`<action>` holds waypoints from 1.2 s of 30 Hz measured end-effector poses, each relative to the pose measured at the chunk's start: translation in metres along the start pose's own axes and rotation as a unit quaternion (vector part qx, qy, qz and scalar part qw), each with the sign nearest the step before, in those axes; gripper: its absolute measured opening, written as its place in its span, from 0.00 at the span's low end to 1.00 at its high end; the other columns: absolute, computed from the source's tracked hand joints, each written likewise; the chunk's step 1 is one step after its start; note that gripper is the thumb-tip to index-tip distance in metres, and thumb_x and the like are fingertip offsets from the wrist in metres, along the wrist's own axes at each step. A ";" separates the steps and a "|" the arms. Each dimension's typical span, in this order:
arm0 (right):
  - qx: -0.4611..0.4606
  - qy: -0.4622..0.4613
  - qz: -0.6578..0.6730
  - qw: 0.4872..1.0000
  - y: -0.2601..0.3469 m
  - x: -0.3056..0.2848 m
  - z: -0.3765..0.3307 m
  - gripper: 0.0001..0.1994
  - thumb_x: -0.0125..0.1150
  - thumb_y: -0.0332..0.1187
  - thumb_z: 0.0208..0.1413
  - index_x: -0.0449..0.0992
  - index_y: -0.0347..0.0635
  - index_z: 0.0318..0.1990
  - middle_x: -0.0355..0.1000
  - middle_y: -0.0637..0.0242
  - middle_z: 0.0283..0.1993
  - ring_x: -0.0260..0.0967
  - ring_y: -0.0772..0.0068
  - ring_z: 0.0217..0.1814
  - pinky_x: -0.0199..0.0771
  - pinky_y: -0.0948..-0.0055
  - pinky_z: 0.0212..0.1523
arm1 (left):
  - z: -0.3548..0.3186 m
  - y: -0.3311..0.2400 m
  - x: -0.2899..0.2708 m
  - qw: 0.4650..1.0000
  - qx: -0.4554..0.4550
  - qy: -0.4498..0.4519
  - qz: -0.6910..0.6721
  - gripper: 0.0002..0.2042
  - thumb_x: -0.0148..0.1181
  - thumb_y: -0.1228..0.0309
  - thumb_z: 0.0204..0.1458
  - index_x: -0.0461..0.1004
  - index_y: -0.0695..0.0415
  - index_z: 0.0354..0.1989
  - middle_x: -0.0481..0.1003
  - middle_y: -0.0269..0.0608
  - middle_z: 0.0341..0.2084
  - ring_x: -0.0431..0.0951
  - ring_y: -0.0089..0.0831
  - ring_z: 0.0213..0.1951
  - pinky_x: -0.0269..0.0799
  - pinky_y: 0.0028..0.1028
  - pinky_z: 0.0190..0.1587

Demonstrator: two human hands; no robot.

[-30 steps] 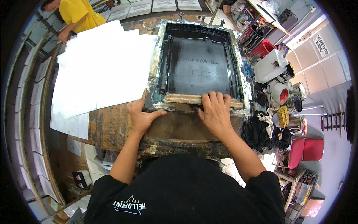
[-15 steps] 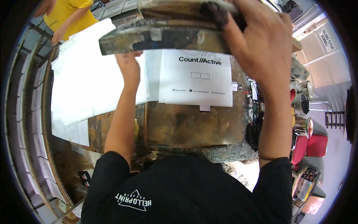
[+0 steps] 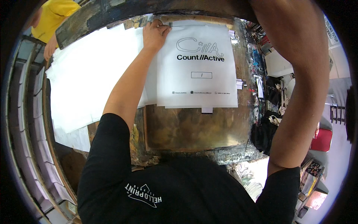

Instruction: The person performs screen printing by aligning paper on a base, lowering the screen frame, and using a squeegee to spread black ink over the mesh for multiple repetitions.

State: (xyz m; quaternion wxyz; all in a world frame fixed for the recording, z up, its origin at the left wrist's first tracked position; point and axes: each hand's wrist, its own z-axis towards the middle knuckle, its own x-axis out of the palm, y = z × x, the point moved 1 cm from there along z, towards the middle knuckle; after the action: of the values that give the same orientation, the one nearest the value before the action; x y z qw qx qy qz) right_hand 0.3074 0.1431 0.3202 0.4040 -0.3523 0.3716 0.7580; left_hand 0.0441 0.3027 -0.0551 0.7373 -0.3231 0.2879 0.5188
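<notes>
1. Head view, left hand: the left hand point(image 3: 156, 35) reaches to the far left corner of the printed sheet point(image 3: 197, 67), fingers bent and bunched, nearly closed, touching the paper there; I cannot tell whether the corner is pinched between thumb and fingers.
2. Head view, right hand: the right forearm point(image 3: 300, 89) runs up the right side and past the far edge. The right hand is out of sight, so I cannot tell how far open it is or what it holds.
3. Head view, the sheet: it lies flat on the worn brown table point(image 3: 197, 128), black print upward, with a pale tab point(image 3: 207, 110) at its near edge and others along its right.
4. Head view, around it: a dark frame point(image 3: 130, 11) arches across the far side, above the table. A white paper pile point(image 3: 93, 74) spreads to the left; black cloth point(image 3: 264, 132) lies to the right. At far left is a co-worker's yellow sleeve point(image 3: 61, 11).
</notes>
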 end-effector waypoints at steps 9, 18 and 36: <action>-0.105 -0.041 -0.035 0.993 0.009 0.002 -0.013 0.28 0.55 0.57 0.69 0.75 0.40 0.26 0.70 0.65 0.22 0.64 0.68 0.25 0.68 0.65 0.36 | -0.115 0.025 -0.173 0.932 -0.330 -0.009 -0.153 0.15 0.63 0.64 0.67 0.79 0.66 0.36 0.78 0.43 0.24 0.75 0.28 0.28 0.72 0.32 0.34; -0.227 -0.140 -0.113 0.957 -0.033 0.027 -0.035 0.21 0.60 0.50 0.65 0.82 0.43 0.53 0.81 0.50 0.45 0.77 0.44 0.48 0.67 0.52 0.52 | -0.324 0.102 -0.322 0.868 -0.429 -0.249 -0.014 0.17 0.61 0.60 0.69 0.78 0.63 0.34 0.76 0.37 0.21 0.72 0.25 0.25 0.70 0.29 0.31; -0.148 -0.017 -0.092 0.985 -0.002 -0.002 -0.034 0.26 0.49 0.58 0.71 0.77 0.44 0.33 0.75 0.64 0.30 0.69 0.66 0.33 0.67 0.59 0.50 | -0.179 -0.179 -0.174 0.947 0.071 0.305 -0.072 0.61 0.62 0.21 0.42 0.61 0.57 0.77 0.53 0.55 0.79 0.46 0.62 0.80 0.35 0.62 0.80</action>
State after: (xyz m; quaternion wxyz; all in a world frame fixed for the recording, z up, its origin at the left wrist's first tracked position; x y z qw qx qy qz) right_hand 0.3184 0.1144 0.3054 0.4212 -0.4282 0.2147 0.7701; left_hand 0.1467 0.0179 -0.0029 0.6705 -0.4327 0.5108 0.3197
